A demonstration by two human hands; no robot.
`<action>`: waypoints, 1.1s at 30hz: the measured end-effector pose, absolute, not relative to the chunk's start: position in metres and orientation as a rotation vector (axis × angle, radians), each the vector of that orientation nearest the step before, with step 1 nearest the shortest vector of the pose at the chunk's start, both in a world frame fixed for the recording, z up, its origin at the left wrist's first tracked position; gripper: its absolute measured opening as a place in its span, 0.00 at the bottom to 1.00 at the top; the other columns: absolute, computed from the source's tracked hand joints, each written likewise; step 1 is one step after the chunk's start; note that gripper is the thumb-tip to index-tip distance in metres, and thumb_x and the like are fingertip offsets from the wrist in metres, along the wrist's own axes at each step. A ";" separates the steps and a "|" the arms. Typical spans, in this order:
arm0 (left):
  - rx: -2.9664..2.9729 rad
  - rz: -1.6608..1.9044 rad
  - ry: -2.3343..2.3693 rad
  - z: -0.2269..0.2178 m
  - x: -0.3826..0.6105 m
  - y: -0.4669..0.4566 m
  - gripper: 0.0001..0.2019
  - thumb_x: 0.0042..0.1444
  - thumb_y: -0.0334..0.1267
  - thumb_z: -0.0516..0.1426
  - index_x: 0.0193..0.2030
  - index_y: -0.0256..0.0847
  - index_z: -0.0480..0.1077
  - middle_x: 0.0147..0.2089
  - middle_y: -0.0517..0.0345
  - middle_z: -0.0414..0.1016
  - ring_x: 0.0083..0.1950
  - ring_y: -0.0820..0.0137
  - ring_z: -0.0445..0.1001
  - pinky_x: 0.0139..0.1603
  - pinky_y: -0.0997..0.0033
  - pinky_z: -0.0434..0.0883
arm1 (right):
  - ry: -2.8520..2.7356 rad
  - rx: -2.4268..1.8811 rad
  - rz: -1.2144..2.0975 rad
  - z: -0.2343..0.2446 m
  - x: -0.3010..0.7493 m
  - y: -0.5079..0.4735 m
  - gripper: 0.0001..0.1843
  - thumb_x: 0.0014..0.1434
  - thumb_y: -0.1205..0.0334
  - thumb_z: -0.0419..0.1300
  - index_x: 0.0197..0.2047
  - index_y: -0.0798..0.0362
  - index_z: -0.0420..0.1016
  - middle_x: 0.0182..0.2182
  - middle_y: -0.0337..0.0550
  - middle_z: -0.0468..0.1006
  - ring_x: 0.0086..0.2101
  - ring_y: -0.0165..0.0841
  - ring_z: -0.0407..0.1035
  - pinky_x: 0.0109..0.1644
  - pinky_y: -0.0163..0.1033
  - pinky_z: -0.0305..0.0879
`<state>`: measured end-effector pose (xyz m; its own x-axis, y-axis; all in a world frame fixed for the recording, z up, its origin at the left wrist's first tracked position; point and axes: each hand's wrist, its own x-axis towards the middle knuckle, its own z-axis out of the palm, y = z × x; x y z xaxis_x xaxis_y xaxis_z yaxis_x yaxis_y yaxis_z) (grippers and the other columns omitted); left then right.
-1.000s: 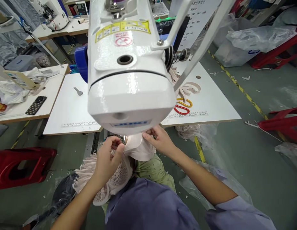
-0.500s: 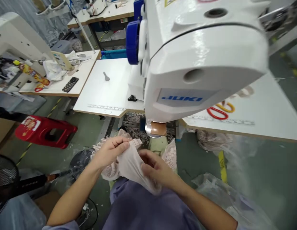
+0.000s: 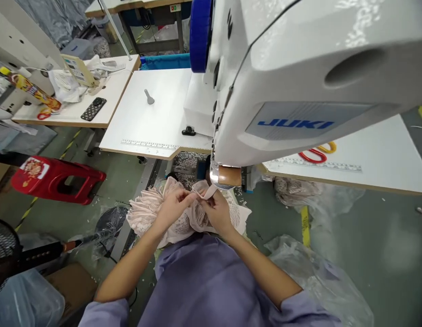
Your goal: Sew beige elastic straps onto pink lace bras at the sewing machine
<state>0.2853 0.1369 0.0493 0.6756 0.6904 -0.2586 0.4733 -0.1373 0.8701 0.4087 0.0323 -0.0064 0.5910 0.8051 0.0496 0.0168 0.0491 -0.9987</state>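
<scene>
My left hand (image 3: 173, 206) and my right hand (image 3: 216, 210) meet over my lap, both pinching the edge of a pale pink lace garment (image 3: 146, 213). The fabric bunches in folds to the left of my left hand and spreads under both hands. A thin strip of it runs between my fingertips, just below the head of the white JUKI sewing machine (image 3: 299, 81). The machine fills the upper right of the view and hides the needle area.
The white sewing table (image 3: 153, 122) carries a printed ruler along its front edge and red and yellow scissors (image 3: 315, 154) at right. A red stool (image 3: 54, 179) stands on the floor at left. A neighbouring table holds a phone (image 3: 93, 108). Plastic bags (image 3: 320, 277) lie at right.
My hands rose back towards the machine head and came together on the garment's edge. The view swung further left and the machine looms closer.
</scene>
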 end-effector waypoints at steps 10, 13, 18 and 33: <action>1.832 0.368 0.809 0.061 0.298 0.119 0.14 0.68 0.43 0.51 0.38 0.40 0.74 0.33 0.59 0.75 0.36 0.70 0.71 0.37 0.74 0.66 | -1.143 -1.662 0.496 0.005 0.437 0.000 0.16 0.66 0.52 0.60 0.53 0.48 0.76 0.31 0.40 0.77 0.26 0.33 0.69 0.33 0.39 0.69; 1.813 0.333 0.774 0.071 0.299 0.116 0.14 0.68 0.43 0.51 0.41 0.40 0.76 0.34 0.58 0.76 0.36 0.70 0.72 0.38 0.74 0.67 | -1.178 -1.719 0.423 0.014 0.443 0.008 0.18 0.67 0.51 0.58 0.57 0.45 0.76 0.37 0.43 0.78 0.29 0.33 0.71 0.36 0.40 0.71; 1.752 0.307 0.814 0.070 0.307 0.113 0.14 0.68 0.43 0.51 0.44 0.39 0.76 0.38 0.55 0.79 0.39 0.68 0.74 0.40 0.73 0.69 | -1.141 -1.690 0.333 0.016 0.441 0.018 0.12 0.67 0.55 0.59 0.48 0.47 0.81 0.38 0.45 0.79 0.33 0.36 0.74 0.36 0.40 0.72; 1.941 0.173 0.824 0.054 0.315 0.122 0.21 0.63 0.55 0.51 0.28 0.41 0.69 0.24 0.60 0.70 0.26 0.69 0.68 0.29 0.72 0.63 | -1.116 -2.845 -0.067 0.044 0.704 -0.013 0.21 0.66 0.70 0.50 0.62 0.60 0.66 0.52 0.61 0.75 0.51 0.49 0.69 0.50 0.46 0.65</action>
<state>0.3146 0.1220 0.0545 0.7593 0.6128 -0.2190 0.4728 -0.2882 0.8327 0.7036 -0.0131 0.0438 0.7328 0.6766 0.0718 0.6803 -0.7302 -0.0626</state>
